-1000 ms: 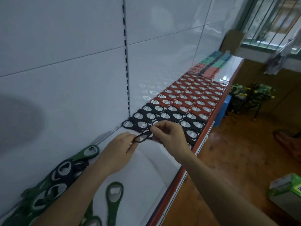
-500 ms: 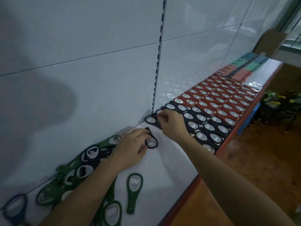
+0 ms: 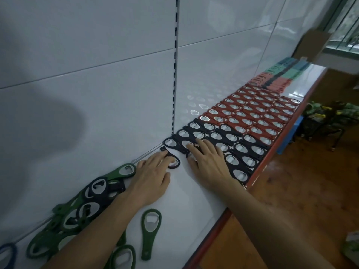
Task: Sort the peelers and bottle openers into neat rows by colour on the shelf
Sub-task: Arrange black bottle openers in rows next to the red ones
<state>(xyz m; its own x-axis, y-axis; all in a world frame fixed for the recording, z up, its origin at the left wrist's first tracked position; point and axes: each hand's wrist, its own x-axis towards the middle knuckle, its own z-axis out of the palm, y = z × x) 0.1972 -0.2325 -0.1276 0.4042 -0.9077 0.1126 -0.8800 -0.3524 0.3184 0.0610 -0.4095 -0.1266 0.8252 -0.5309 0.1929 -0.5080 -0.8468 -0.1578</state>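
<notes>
A white shelf (image 3: 186, 202) carries neat rows of black bottle openers (image 3: 239, 146) and, beyond them, red ones (image 3: 258, 111). My left hand (image 3: 153, 175) lies on a loose black opener (image 3: 173, 164) beside the row's near end, fingers flat on it. My right hand (image 3: 207, 158) rests flat with spread fingers on the nearest black openers. A jumbled pile of green and black openers (image 3: 87, 199) sits at the near left by the wall. Two green openers (image 3: 149, 228) lie loose in front. Peelers in red, black and teal (image 3: 281, 74) are stacked at the far end.
The shelf's red front edge (image 3: 258, 171) runs diagonally; below it is a wooden floor (image 3: 303, 200). A white back panel with a slotted upright (image 3: 174, 74) borders the shelf. A blue opener (image 3: 7, 255) peeks in at the bottom left. A cardboard box (image 3: 310, 45) stands far right.
The left hand has laid the black opener down on the shelf next to the row. The right hand went from pinching at the row to lying flat on it. The camera turned left.
</notes>
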